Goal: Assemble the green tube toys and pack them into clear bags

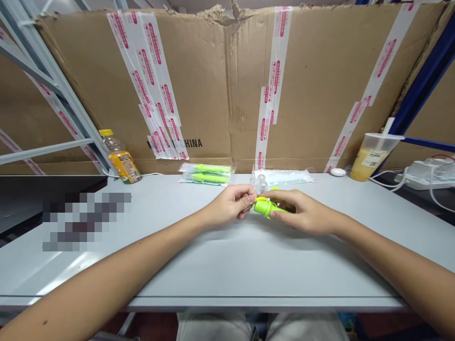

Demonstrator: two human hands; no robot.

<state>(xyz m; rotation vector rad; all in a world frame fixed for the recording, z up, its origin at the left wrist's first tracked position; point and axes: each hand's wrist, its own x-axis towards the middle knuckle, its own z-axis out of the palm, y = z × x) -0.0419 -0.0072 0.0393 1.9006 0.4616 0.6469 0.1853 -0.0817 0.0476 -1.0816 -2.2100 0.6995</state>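
Over the middle of the table, my right hand (pixel 300 208) is wrapped around a lime-green plastic piece with a ribbed, threaded-looking end (pixel 262 207). The rest of that piece is partly hidden by my fingers. My left hand (pixel 237 202) is closed in a pinch, its fingertips at one end of a thin curved yellow strip (pixel 260 199). The strip lies along the top of the ribbed end, close to my right fingertips. Just behind my hands stand small clear plastic pieces (pixel 262 183), and a bit of bright green shows beside them.
Clear bags with green tube-like pieces (pixel 211 178) and a bag with pale contents (pixel 284 177) lie along the cardboard wall (pixel 206 85). A juice bottle (pixel 122 163) stands left. On the right are a drink cup (pixel 369 158), a white oval object (pixel 338 172) and a power strip (pixel 428 173).
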